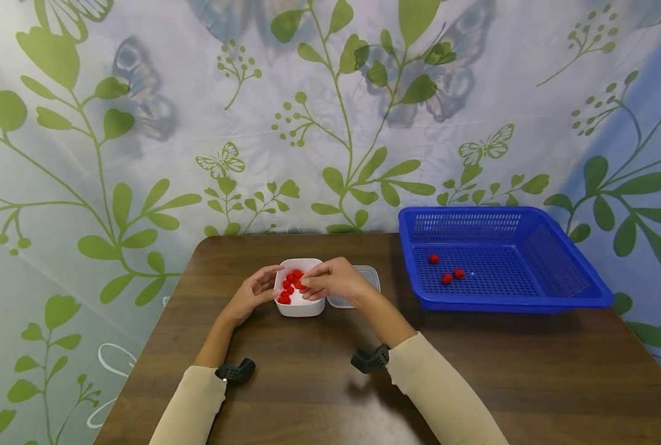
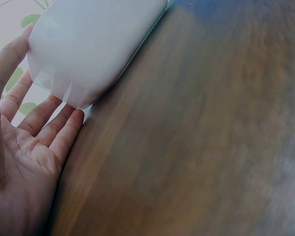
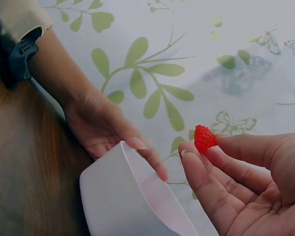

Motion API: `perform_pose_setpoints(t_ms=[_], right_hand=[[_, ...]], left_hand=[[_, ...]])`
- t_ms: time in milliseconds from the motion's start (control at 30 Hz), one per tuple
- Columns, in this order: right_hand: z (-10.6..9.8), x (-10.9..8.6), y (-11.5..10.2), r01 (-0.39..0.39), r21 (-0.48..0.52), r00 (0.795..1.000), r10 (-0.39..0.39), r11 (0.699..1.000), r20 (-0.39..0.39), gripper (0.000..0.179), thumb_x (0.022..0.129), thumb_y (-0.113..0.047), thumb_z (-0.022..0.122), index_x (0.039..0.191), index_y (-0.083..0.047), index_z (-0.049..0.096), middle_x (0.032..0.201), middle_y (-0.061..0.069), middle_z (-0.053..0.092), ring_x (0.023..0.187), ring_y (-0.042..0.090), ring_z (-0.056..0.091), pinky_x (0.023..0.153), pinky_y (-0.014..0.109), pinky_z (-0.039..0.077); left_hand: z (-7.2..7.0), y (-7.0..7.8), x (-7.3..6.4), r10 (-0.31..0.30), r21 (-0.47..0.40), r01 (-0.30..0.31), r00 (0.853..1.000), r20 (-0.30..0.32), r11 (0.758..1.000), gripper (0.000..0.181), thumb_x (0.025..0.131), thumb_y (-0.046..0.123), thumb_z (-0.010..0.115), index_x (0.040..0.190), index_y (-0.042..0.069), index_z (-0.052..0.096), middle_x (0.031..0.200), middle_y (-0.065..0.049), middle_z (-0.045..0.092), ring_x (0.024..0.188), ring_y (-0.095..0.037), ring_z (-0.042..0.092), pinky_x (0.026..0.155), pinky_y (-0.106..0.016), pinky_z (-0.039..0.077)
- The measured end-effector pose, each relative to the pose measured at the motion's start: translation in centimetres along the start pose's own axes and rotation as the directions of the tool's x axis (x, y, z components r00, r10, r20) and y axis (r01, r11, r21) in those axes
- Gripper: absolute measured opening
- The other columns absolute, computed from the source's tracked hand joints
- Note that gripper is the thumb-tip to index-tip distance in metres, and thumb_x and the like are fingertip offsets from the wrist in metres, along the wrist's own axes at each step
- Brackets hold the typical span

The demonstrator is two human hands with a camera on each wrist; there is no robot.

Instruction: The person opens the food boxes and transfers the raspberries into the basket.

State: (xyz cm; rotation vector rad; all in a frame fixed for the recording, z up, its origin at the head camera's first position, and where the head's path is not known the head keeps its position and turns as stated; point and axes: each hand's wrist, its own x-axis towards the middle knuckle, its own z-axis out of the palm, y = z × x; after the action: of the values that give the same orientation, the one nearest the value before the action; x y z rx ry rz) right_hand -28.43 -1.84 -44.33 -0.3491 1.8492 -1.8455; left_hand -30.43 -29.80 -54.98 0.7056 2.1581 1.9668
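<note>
– How will that raspberry (image 3: 204,139) handle?
– Probably light and squashable; hold its sides gently, as the right hand (image 3: 255,187) does, pinching it over the white box (image 3: 115,196); the left hand (image 1: 250,296), fingers relaxed, touches the box
– Long axis?
– Seemingly near upright, right wrist view; tip unclear

On the brown wood-grain table (image 1: 308,383): white tub (image 1: 300,309), pale lid (image 1: 372,278) just beside it, blue basket (image 1: 503,305) farther right.
</note>
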Motion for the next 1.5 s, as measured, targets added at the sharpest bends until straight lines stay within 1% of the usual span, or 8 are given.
perform_pose_setpoints(t_ms=[367,500,633,800,900,1200,1400,1500], right_hand=[[-1.2,-1.5,-0.3,0.01,-0.007,1.0,-0.01,1.0,-0.018,0.034,0.093,-0.011,0.074,0.119,0.011,0.069,0.1,0.019,0.075,0.085,0.03,0.076,0.085,0.048,0.057],[-1.5,-1.7,-0.3,0.013,-0.006,0.999,-0.014,1.0,-0.031,0.029,0.093,-0.013,0.074,0.115,0.006,0.072,0.099,0.018,0.075,0.085,0.029,0.076,0.085,0.047,0.057],[-1.9,-2.1,-0.5,0.036,0.025,0.999,-0.035,0.999,-0.038,0.027,0.094,-0.009,0.072,0.114,0.008,0.071,0.099,0.02,0.075,0.085,0.028,0.076,0.086,0.049,0.056],[-2.4,-2.6,-0.8,0.058,0.066,0.997,-0.054,0.996,-0.062,0.025,0.094,-0.006,0.071,0.114,0.01,0.071,0.097,0.02,0.075,0.081,0.024,0.075,0.083,0.045,0.059],[-2.8,-2.7,-0.9,0.064,0.09,0.995,-0.057,0.994,-0.077,0.025,0.094,-0.004,0.071,0.114,0.01,0.071,0.097,0.02,0.075,0.08,0.024,0.075,0.087,0.05,0.056],[-4.1,-3.2,-1.5,0.11,0.115,0.989,-0.097,0.987,-0.111,0.024,0.094,-0.004,0.071,0.113,0.01,0.071,0.099,0.021,0.075,0.083,0.028,0.076,0.084,0.048,0.058],[-4.8,-3.7,-1.9,0.134,0.136,0.983,-0.114,0.982,-0.142,0.025,0.095,-0.003,0.07,0.114,0.013,0.069,0.1,0.023,0.074,0.082,0.027,0.076,0.086,0.05,0.056],[-5.2,-3.9,-2.1,0.147,0.131,0.979,-0.125,0.98,-0.16,0.026,0.095,-0.003,0.069,0.115,0.014,0.068,0.101,0.023,0.074,0.081,0.026,0.076,0.083,0.045,0.059]], left_hand=[[-0.1,0.0,-0.1,-0.005,0.024,0.005,1.0,-0.004,1.0,0.056,0.094,0.002,0.066,0.147,0.003,0.046,0.153,-0.02,0.043,0.141,-0.038,0.039,0.111,-0.028,0.039],[-0.1,-0.1,-0.2,-0.018,0.026,0.018,1.0,-0.008,0.999,0.056,0.094,0.004,0.067,0.146,0.004,0.046,0.153,-0.018,0.043,0.142,-0.037,0.039,0.116,-0.042,0.035],[0.0,-0.2,-0.2,-0.022,0.026,0.023,1.0,-0.015,0.999,0.056,0.094,0.005,0.068,0.146,0.005,0.048,0.153,-0.016,0.045,0.141,-0.033,0.04,0.118,-0.055,0.028],[0.1,-0.1,-0.1,-0.009,0.023,0.01,1.0,-0.013,1.0,0.055,0.094,0.0,0.065,0.146,0.001,0.046,0.152,-0.02,0.044,0.141,-0.036,0.04,0.118,-0.059,0.025],[0.1,0.0,0.0,-0.002,0.018,0.002,1.0,-0.009,1.0,0.056,0.094,-0.003,0.064,0.146,-0.001,0.045,0.152,-0.023,0.043,0.141,-0.039,0.039,0.117,-0.061,0.025],[0.2,0.2,-0.1,-0.007,0.025,0.007,1.0,-0.014,1.0,0.056,0.094,-0.005,0.063,0.146,-0.002,0.044,0.152,-0.024,0.042,0.141,-0.04,0.038,0.117,-0.051,0.031],[0.1,0.0,-0.2,-0.006,0.041,0.006,1.0,-0.012,0.999,0.055,0.095,0.0,0.065,0.146,0.001,0.046,0.153,-0.021,0.043,0.141,-0.039,0.038,0.118,-0.055,0.028],[0.0,0.0,-0.2,-0.004,0.05,0.004,1.0,-0.01,0.999,0.055,0.095,0.002,0.066,0.146,0.002,0.046,0.153,-0.02,0.043,0.142,-0.037,0.039,0.118,-0.046,0.032]])
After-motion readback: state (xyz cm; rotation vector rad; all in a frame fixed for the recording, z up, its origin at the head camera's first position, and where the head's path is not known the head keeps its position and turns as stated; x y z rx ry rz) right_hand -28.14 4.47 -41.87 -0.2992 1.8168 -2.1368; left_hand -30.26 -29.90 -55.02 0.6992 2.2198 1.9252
